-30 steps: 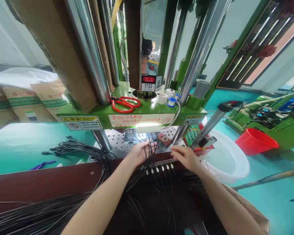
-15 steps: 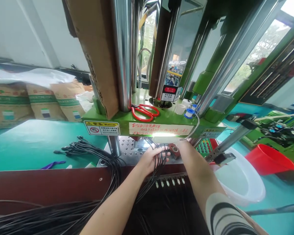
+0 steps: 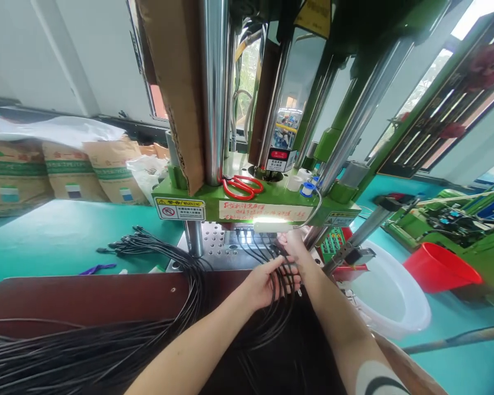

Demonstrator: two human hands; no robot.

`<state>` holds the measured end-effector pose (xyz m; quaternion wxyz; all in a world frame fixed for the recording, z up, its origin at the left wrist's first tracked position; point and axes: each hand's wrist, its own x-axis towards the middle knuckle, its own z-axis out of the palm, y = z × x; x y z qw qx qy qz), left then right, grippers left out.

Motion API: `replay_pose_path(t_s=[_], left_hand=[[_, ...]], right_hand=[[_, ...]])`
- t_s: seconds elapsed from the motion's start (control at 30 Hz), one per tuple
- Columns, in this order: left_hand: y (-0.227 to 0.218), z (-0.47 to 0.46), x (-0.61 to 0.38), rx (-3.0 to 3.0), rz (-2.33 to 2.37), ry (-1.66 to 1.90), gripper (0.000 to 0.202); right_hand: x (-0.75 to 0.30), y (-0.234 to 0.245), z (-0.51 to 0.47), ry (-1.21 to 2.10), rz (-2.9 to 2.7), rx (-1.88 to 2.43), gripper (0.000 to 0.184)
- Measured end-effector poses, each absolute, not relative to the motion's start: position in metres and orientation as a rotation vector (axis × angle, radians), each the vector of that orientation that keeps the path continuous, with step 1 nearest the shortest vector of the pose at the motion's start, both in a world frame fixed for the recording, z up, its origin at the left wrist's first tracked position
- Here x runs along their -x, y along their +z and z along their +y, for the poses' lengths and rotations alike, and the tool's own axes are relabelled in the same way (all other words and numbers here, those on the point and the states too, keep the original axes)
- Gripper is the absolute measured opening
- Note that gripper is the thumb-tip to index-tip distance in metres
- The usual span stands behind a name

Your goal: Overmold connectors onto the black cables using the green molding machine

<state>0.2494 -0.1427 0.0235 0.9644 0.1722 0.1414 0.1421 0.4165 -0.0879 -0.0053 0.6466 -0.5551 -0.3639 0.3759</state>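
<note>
My left hand (image 3: 271, 282), palm up, has its fingers curled round a bunch of black cables (image 3: 286, 318) in front of the green press. From there the cables run forward to the bright metal mould area (image 3: 245, 238) under the press head. My right hand (image 3: 290, 241) reaches in beneath the lamp (image 3: 271, 226), beside the cable ends. Its fingers look curled together, and what they hold is hidden. Red-handled scissors (image 3: 242, 186) lie on the green press plate (image 3: 209, 193) above both hands.
A thick bundle of black cables (image 3: 148, 247) lies on the left over the brown board (image 3: 107, 299). Paper sacks (image 3: 69, 170) stand at the back left. On the right are a white tub (image 3: 420, 307), a red bucket (image 3: 440, 269) and a green button panel (image 3: 332, 244).
My left hand has drawn back toward me with the cables, which now stretch to the mould area. The right hand now shows beside the lamp. The view has shifted slightly.
</note>
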Motion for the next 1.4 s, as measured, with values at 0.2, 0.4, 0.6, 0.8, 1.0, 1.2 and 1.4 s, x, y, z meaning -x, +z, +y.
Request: replay_pose_path(t_s=[0.2,0.4,0.6,0.8,1.0,1.2,1.4], left_hand=[[0.039,-0.175,-0.234,-0.157,0.376,0.336,0.021],[0.03,-0.216,-0.202,-0.157,0.339,0.271,0.017],[0.011,-0.244,-0.175,-0.222,0.339,0.232,0.012],[0.002,-0.261,-0.144,-0.347,0.245,0.062,0.021],[0.013,-0.272,-0.104,-0.691,0.215,0.02,0.041],[0.091,-0.157,-0.034,-0.703,0.322,1.137,0.019],[0.044,-0.034,-0.023,-1.182,1.647,1.415,0.03]], right_hand=[[-0.399,-0.001,-0.104,0.796,-0.707,1.27,0.015],[-0.389,0.002,-0.119,0.769,-0.619,1.292,0.012],[-0.378,0.005,-0.143,0.771,-0.633,1.282,0.01],[-0.365,-0.002,-0.156,0.741,-0.648,1.319,0.011],[-0.376,-0.01,-0.166,0.721,-0.665,1.388,0.013],[-0.409,-0.018,-0.183,0.756,-0.837,1.511,0.025],[-0.443,-0.016,-0.194,0.797,-1.263,1.664,0.025]])
